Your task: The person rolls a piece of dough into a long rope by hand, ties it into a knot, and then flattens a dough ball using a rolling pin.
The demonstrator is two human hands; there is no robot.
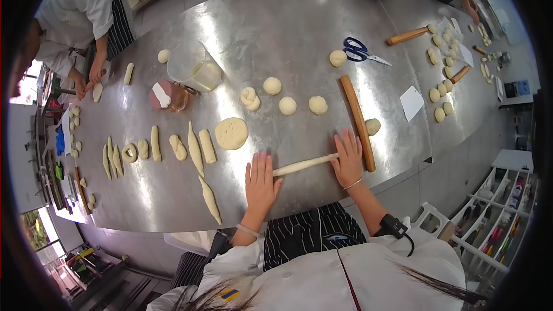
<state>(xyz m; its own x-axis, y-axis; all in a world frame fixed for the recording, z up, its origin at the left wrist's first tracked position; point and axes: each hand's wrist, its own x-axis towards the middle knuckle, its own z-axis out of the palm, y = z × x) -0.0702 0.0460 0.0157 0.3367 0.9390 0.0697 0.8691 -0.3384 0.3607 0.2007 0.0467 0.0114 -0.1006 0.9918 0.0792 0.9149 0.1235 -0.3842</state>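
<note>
From my remote view, a dough rope (304, 165) lies on the steel table (311, 187) between both hands. I see the left hand (262, 184) open and flat at one end, fingers extended; the right hand (347, 158), likewise open, covers the other, beside the rolling pin (357, 124).

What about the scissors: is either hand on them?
No, the left hand and the right hand are at the ends of a dough strip, while the scissors lie farther across the table.
</note>
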